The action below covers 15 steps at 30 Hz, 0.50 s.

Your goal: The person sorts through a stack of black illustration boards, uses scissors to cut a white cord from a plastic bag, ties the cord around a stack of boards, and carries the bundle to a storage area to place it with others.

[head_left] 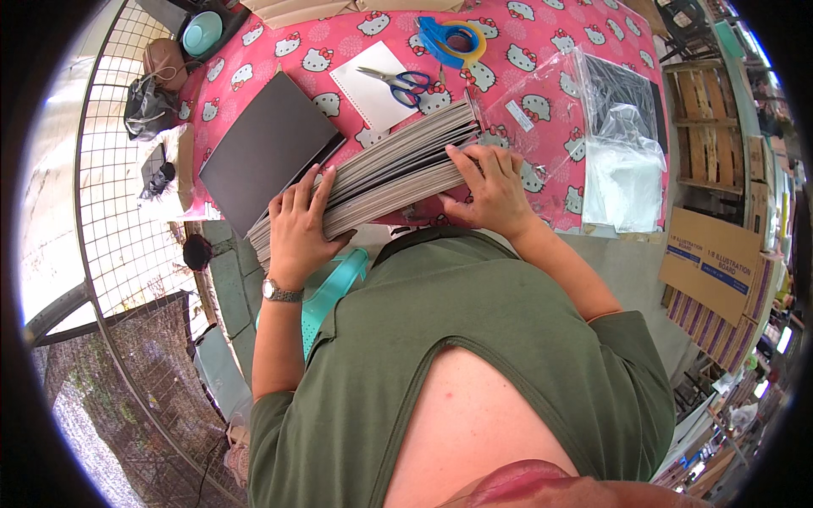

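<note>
A thick stack of stiff boards (398, 161), mostly grey-white with black ones among them, stands with its edges facing up at the near side of the table. My left hand (298, 227) grips its left end, fingers over the top edges and thumb on the near side. Toward the other end, my right hand (497, 190) is closed on the stack, with fingertips on the top edges and thumb at the near face. Just beyond the stack, a large black board (269, 146) lies flat to the left.
The pink patterned tablecloth (525, 59) bears blue-handled scissors (394, 79) on a white notepad (366, 93), a blue tape dispenser (447, 42), and clear plastic sleeves (625, 173) at right. A teal plastic chair (326, 292) is beneath me. Wire mesh (127, 169) borders the left side.
</note>
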Each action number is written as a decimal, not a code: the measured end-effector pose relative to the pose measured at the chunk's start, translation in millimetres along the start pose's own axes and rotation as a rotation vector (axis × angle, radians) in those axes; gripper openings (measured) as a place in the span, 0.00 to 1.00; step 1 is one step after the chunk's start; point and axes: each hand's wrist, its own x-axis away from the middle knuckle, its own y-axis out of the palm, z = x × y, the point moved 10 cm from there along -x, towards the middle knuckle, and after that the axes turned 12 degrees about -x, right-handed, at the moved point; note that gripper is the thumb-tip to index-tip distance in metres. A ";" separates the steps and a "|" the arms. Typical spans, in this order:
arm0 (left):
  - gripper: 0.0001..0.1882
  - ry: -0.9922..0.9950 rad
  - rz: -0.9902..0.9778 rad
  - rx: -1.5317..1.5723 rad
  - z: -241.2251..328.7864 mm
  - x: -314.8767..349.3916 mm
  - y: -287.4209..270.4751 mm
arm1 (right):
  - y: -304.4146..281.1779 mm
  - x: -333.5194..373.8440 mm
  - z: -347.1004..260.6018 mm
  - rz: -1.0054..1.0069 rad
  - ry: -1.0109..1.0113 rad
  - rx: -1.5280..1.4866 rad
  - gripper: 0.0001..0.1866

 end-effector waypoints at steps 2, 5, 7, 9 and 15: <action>0.52 0.000 0.001 0.002 -0.1 -0.2 -0.2 | 0.6 1.8 1.0 0.021 -0.027 -0.003 0.35; 0.54 0.015 0.026 -0.016 2.1 -0.7 -2.9 | 2.0 3.4 1.6 0.019 -0.031 0.008 0.35; 0.54 0.013 0.026 -0.018 1.6 -0.9 -2.7 | 0.7 2.1 0.8 0.031 -0.035 0.007 0.34; 0.53 0.010 0.022 -0.011 0.9 -1.3 -1.9 | 0.4 0.8 0.3 0.028 -0.038 0.010 0.33; 0.52 0.002 0.003 -0.004 -0.7 -1.7 -0.2 | 2.7 0.9 0.6 0.026 -0.062 0.027 0.31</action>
